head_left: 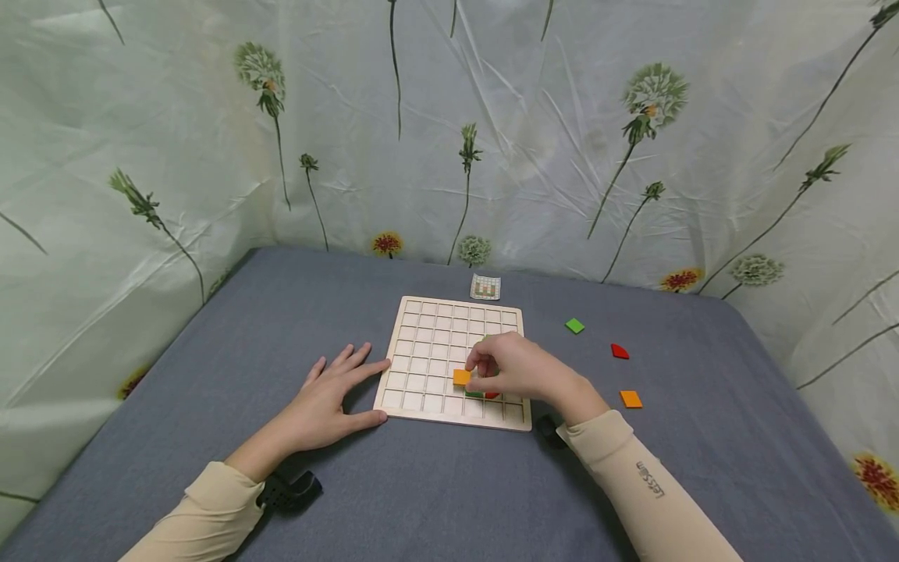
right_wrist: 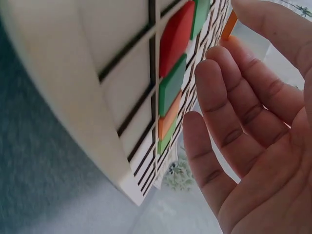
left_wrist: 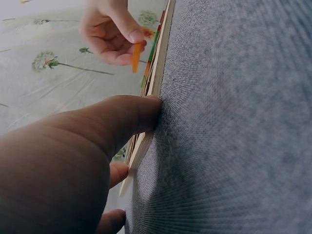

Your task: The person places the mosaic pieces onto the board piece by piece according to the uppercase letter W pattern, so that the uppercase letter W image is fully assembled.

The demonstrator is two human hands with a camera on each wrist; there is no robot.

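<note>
board (head_left: 424, 351) partly behind right hand (head_left: 518, 365)

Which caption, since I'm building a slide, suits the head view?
The right hand pinches an orange tile over a wooden grid board while the left hand touches the board's edge.

Flower-printed curtain (head_left: 435, 156) behind grey tablecloth (head_left: 435, 492)

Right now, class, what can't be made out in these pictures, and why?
Head view: the full group of tiles on the board; the right hand covers part.
Head view: the exact pattern on the card; too small.
Left wrist view: most fingers of the left hand; its thumb and palm hide them.
Right wrist view: one end of the held orange tile; the thumb hides it.
</note>
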